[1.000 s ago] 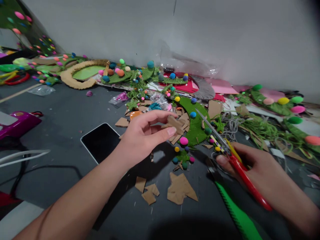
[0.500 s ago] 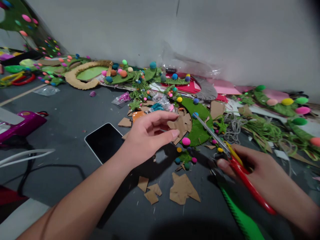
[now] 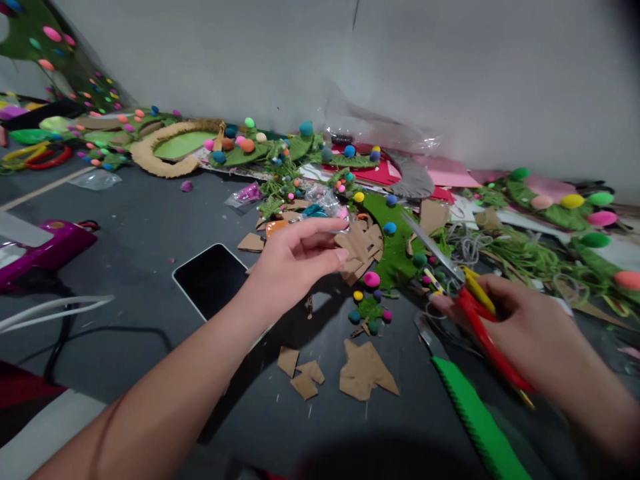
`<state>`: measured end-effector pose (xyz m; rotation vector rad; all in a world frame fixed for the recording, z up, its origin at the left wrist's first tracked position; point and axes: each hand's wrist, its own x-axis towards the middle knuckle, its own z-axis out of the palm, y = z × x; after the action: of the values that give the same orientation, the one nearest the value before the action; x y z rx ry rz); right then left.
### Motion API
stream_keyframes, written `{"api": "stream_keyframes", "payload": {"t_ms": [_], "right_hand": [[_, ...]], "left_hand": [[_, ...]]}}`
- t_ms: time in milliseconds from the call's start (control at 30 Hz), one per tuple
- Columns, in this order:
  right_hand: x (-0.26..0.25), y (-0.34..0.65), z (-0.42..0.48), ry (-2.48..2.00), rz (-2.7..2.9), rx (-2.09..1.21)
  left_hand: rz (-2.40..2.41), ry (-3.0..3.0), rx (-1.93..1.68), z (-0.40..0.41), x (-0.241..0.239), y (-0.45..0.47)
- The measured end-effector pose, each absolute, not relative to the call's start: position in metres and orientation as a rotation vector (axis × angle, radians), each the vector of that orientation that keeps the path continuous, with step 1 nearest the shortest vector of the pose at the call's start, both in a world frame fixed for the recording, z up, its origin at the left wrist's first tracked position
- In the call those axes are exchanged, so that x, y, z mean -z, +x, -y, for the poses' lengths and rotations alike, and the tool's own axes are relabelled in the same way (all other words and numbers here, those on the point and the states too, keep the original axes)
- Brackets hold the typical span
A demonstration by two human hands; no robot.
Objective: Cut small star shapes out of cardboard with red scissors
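1. At the middle of the counter (image 3: 125,227), the left hand (image 3: 295,263) pinches a brown cardboard piece (image 3: 354,245) between thumb and fingers.
2. The right hand (image 3: 530,327) has its grip clenched on red-handled scissors (image 3: 475,313), whose blades point toward the cardboard piece without touching it.
3. Cardboard scraps (image 3: 367,370) lie nearer the front edge.

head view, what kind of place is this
Likely a craft worktable by a wall: cardboard scraps and pom-poms lie near green felt, the left hand pinches a cardboard piece, the right hand holds scissors.
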<state>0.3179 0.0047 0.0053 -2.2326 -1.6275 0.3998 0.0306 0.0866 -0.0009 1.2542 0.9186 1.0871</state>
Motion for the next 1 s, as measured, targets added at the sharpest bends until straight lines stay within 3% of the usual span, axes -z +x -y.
{"api": "stream_keyframes", "payload": {"t_ms": [300, 767, 1000], "right_hand": [[-0.003, 0.347, -0.005, -2.053, 1.619, -0.300], [-0.003, 0.341, -0.005, -1.927, 1.619, -0.160], [-0.002, 0.337, -0.004, -1.917, 1.610, -0.184]], "left_hand": [[-0.921, 1.260, -1.033, -0.093, 0.008, 0.025], [-1.277, 2.097, -0.724, -0.090, -0.007, -0.011], [-0.995, 2.551, -0.037, -0.037, -0.025, 0.022]]}}
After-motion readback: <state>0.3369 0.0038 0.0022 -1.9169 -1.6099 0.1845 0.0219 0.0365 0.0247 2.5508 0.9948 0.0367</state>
